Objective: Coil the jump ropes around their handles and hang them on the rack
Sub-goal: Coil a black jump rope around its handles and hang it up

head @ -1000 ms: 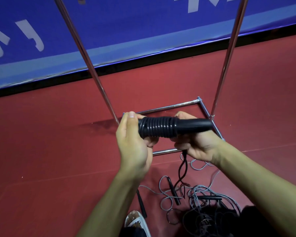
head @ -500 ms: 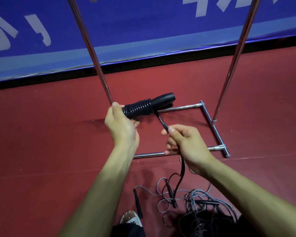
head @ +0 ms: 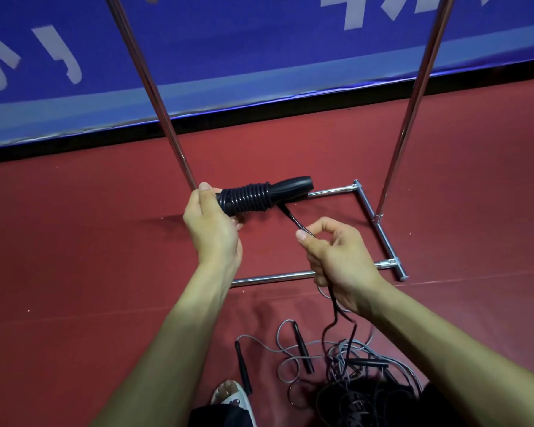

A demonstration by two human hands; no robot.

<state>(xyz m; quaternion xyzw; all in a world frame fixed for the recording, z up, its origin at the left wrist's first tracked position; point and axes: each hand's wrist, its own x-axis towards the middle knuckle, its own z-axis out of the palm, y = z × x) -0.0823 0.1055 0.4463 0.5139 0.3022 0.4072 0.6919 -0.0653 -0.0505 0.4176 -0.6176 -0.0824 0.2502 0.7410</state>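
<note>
1. Nearest the viewer, a tangled heap of grey and black jump ropes (head: 346, 362) lies on the red sports floor (head: 74, 272), beside a white sandalled foot (head: 232, 393). These ropes are not yet coiled.
2. The right hand (head: 336, 257) is held above the heap. The black cord (head: 293, 218) is pinched between thumb and forefinger, and the other fingers are curled round the slack that drops towards the heap.
3. The left hand (head: 213, 229) is wrapped round the near end of the black plastic handles (head: 287, 188), with the thumb laid along the top. The bundle is held roughly level in the air, about half of it covered by close turns.
4. For a sound coil, the cord is best kept taut, and each new turn laid flush against the last rather than across it. Slack should be fed through the pinch gradually, so that snags are not dragged up from the heap.
5. Beyond the hands, the chrome tubular rack (head: 379, 232) stands on the floor, its two uprights rising out of view. No rope is seen hung on the visible part.
6. Farthest back, the scene is closed by a blue printed banner (head: 259, 57).
</note>
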